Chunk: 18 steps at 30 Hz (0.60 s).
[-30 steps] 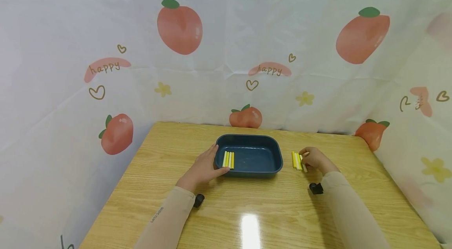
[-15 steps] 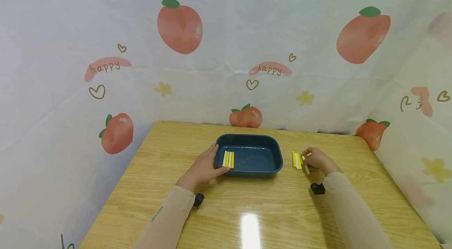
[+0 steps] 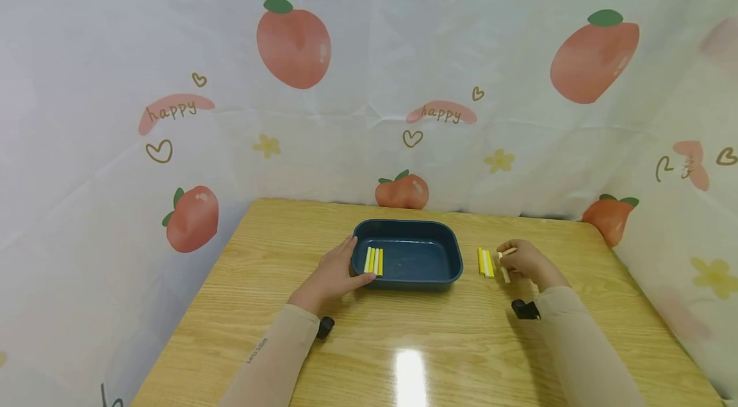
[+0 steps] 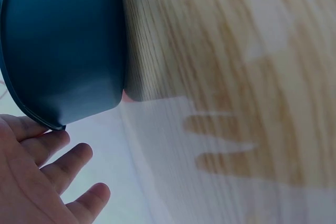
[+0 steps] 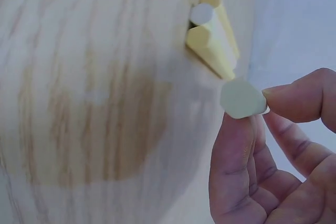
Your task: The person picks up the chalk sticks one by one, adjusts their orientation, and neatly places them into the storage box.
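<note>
A dark blue rectangular tray [image 3: 418,285] stands on the table, with several white and yellow chalk sticks [image 3: 373,262] lined up side by side at its left end. My left hand [image 3: 330,277] rests against the tray's left front corner; in the left wrist view its fingers [image 4: 68,169] are extended, and the upper ones touch the rim. Right of the tray, my right hand [image 3: 529,262] pinches a whitish chalk stick [image 5: 241,98] between thumb and fingers. Just left of that stick, a small row of yellow and white chalk sticks [image 3: 485,263] lies on the table.
The wooden table [image 3: 369,343] ends at the back against a white fruit-print cloth [image 3: 346,157], which also hangs at both sides. A black wrist device [image 3: 524,309] shows under the right sleeve, and another [image 3: 325,327] by the left.
My right hand has drawn the pinched chalk stick to the right, apart from the row on the table. The left hand and the tray stay in place.
</note>
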Available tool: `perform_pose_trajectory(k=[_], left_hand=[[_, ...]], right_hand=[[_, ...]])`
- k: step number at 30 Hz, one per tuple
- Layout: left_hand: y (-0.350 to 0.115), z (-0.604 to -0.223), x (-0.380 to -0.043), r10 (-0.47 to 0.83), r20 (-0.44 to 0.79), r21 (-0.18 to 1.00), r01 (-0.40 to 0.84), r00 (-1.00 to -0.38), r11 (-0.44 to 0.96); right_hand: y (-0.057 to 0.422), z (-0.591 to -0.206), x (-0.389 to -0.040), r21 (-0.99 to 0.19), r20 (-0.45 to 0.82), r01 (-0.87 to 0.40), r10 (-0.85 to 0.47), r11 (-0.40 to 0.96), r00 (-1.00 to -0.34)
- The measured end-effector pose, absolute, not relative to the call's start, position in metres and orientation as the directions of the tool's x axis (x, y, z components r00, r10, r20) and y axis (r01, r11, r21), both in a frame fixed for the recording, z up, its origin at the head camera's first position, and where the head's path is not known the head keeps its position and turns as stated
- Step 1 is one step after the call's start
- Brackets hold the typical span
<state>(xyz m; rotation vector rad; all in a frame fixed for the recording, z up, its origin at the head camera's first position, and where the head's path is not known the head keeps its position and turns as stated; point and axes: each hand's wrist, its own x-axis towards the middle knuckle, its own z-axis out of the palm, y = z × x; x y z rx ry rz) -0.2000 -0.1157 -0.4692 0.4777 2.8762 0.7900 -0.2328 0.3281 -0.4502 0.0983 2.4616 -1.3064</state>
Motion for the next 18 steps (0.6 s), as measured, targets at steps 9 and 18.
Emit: perform_pose_trajectory(k=[9, 18], left_hand=[[-0.116, -0.47, -0.2, 0.335, -0.035, 0.518, 0.27, -0.942, 0.812], [-0.116, -0.469, -0.2, 0.336, -0.038, 0.518, 0.269, -0.941, 0.812]], right_hand=[[0.33, -0.439, -0.228, -0.796, -0.351, 0.225, -0.126, 0.561, -0.928], [0.328, -0.427, -0.226, -0.808, -0.329, 0.2, -0.142, 0.554, -0.934]])
